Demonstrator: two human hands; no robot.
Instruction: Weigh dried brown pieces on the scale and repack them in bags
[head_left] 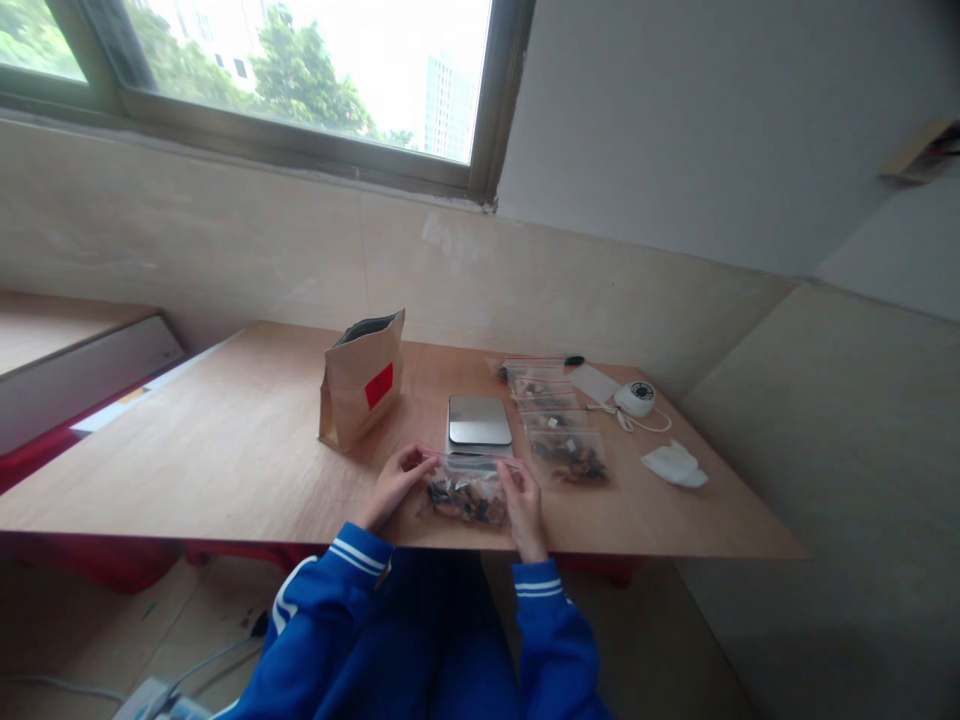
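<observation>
A clear zip bag (466,498) with dark and brown dried pieces lies at the table's front edge. Its red-lined top is pinched at the left corner by my left hand (399,482) and at the right by my right hand (522,500). Just beyond the bag sits a kitchen scale (480,421) with a shiny square plate and nothing on it. A brown paper pouch (361,385) with a red label stands upright to the left, its top open. Several filled zip bags (571,457) overlap in a row to the right of the scale.
A white dome-shaped device (635,398) with a cable is at the table's right, near a crumpled white tissue (674,464). A white card (594,383) and a dark green marker (574,360) lie at the back. The wooden table (225,440) meets the wall below a window.
</observation>
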